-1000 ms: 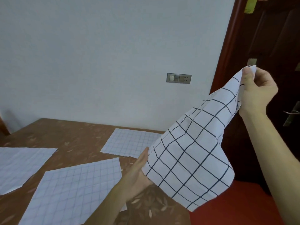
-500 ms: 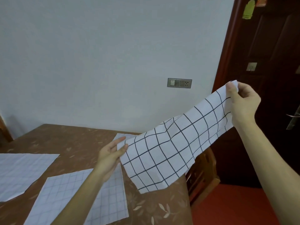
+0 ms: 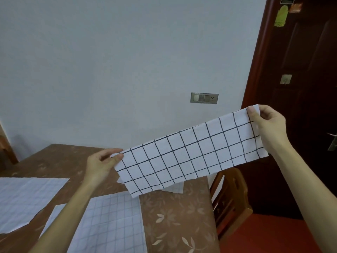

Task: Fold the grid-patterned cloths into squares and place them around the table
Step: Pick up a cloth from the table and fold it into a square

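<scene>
A white cloth with a bold dark grid (image 3: 191,157) is stretched in the air as a long strip above the table's far right corner. My left hand (image 3: 102,164) pinches its lower left corner. My right hand (image 3: 264,125) pinches its upper right corner, held higher. Two flat cloths with a faint grid lie on the table: one near the front (image 3: 109,223) and one at the left (image 3: 23,196). A third (image 3: 175,188) shows only as a small corner under the held cloth.
The brown leaf-patterned table (image 3: 173,221) fills the lower left. A wooden chair (image 3: 229,199) stands at its right side. A dark wooden door (image 3: 300,88) is on the right, red floor (image 3: 264,236) below it. A wall switch plate (image 3: 204,98) sits behind.
The cloth went from hanging loosely from my raised right hand to being stretched taut as a strip. My left hand took hold of its far corner and my right hand came down.
</scene>
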Tool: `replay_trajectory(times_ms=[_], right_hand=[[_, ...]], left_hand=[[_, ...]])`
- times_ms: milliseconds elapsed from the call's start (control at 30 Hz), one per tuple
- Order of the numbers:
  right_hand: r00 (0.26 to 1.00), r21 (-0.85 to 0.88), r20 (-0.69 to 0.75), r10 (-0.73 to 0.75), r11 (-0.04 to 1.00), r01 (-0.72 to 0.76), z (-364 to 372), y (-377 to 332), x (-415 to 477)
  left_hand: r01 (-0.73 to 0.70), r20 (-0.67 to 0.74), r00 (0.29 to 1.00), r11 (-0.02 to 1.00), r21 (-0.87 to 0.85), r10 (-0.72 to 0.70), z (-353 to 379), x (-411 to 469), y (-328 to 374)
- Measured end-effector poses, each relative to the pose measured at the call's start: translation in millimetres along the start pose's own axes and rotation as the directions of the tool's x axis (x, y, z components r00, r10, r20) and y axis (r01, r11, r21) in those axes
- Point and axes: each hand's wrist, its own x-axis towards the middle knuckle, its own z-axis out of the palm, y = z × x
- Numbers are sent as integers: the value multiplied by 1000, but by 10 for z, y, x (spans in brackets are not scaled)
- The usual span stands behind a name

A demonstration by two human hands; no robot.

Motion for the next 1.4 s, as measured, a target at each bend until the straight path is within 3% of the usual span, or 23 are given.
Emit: replay_trajectory(times_ms=[100,200,333,500,567,633,767,833,933,1033,1133,1400], right_hand=[[997,-43,73,0,999,3,74,-44,1],[991,-104,123,-55,992,68,242,-147,-1],[958,-117,233,-168,973,199,592,-373,-105],[864,-72,412,-288,935,347,965,-651,-301],[819,-83,468,-333,906,415,1045,-731,-362],[797,-128,495,-345,878,460,1072,-782,-388],[845,-264,381,-377,831,490,935,-694,-382],[920,-368,236,-312,847,382,812,-540,-414],[980,-202,199,10,979,31,652,-374,-518],[893,-126,362,268,963,-238,562,-195,-614],[796,-87,484,363,926,-368,565,16,-716],[902,72,415,122,983,-167,703,-30,-822]], left_hand=[[-52,51,998,949,311,38,-34,0,-20],[-139,103,989,907,397,106,79,-85,86],[-129,273,961,948,291,46,433,-193,351],[-167,534,838,984,60,110,976,-358,774],[-152,549,825,988,-6,130,1154,-455,868],[-153,494,855,987,-48,157,1258,-492,876],[-24,429,900,990,-136,81,1216,-485,867],[69,435,900,979,-190,21,1138,-460,856],[143,440,898,957,-251,-19,1037,-426,858],[223,470,881,926,-304,-58,988,-425,875],[250,496,866,919,-305,-71,970,-417,873],[191,526,848,965,-179,-70,907,-441,847]])
